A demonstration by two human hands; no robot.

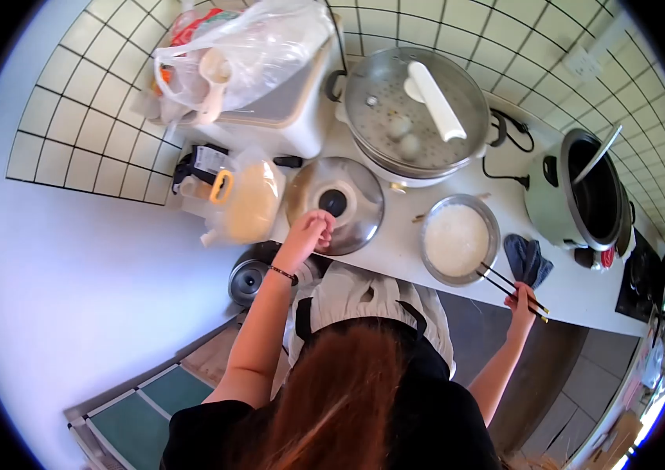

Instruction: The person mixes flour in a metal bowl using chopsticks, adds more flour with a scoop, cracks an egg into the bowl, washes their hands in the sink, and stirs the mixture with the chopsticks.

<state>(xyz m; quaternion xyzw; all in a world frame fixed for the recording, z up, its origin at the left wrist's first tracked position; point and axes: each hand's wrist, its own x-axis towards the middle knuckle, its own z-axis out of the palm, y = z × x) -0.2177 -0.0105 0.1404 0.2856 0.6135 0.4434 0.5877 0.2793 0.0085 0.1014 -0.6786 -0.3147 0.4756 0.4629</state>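
On the white countertop (575,294), a round silver metal lid (332,202) is lying left of a round silver metal bowl (492,229). A round silver metal steamer (371,129) is standing behind and between them. A pale-green rounded cooker (547,196) is standing farther right; left of the steamer, a translucent plastic bag (270,59) is resting on a white boxy container (309,125).
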